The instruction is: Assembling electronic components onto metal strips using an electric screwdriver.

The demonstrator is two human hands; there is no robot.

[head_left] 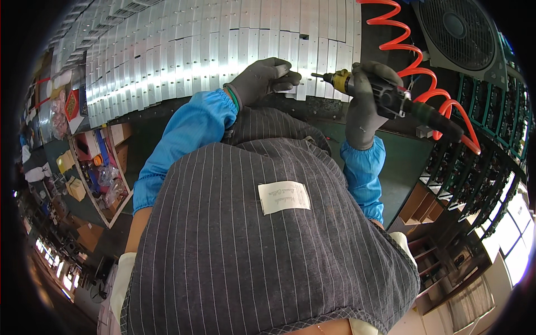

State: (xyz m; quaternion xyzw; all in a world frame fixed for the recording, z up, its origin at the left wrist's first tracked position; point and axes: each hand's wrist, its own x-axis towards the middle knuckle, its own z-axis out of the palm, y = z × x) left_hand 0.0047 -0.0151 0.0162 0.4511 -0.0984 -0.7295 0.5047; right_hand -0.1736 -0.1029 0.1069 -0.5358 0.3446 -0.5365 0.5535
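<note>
My left hand (259,82), in a grey glove and blue sleeve, hovers over or rests on the front part of rows of silvery metal strips (190,67); I cannot tell which. Its fingertips are pinched together, and whatever they may hold is too small to make out. In a matching glove, my right hand (364,109) is wrapped round a black and yellow power screwdriver (385,97), level at the strips' right edge. The tool's thin bit (319,75) points left towards my left fingertips, apart from them. Small holes or studs dot the strips.
A red coiled air hose (410,50) hangs at the right, close to the screwdriver. Behind it stands a dark box fan (455,28). Green racks (480,106) line the right side. At the left is a shelf unit (106,173) with bags and boxes.
</note>
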